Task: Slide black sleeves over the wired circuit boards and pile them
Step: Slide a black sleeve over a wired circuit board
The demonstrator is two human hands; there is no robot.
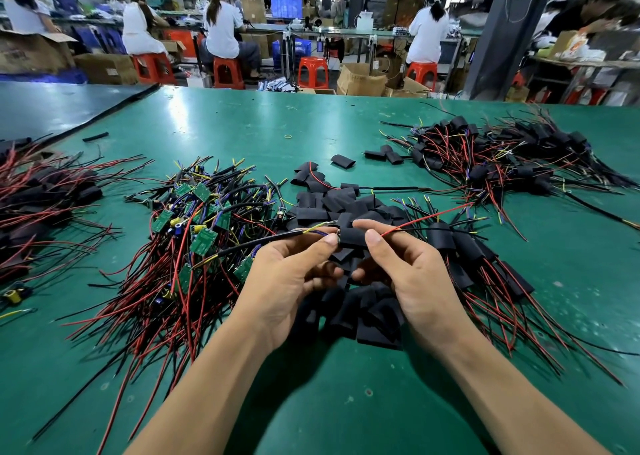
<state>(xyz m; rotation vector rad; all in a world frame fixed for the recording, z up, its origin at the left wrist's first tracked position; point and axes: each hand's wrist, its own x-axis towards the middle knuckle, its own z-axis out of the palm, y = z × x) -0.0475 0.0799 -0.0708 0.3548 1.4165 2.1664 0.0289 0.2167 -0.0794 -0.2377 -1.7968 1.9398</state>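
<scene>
Both hands meet above the middle of the green table (346,402). My right hand (408,274) pinches a black sleeve (353,237) between thumb and forefinger. My left hand (294,274) pinches the wired end of a circuit board at the sleeve's left mouth; the board itself is hidden inside the sleeve. Its red and black wires (433,216) stick out to the right, and a black cable (263,241) trails left. Loose black sleeves (332,208) lie heaped under and behind the hands. Bare green boards with wires (204,233) are piled to the left.
Sleeved boards lie in a pile (491,163) at the far right, another (485,267) beside my right hand, and a third (38,205) at the left edge. A dark mat (52,108) covers the back left. Several people sit at benches beyond the table.
</scene>
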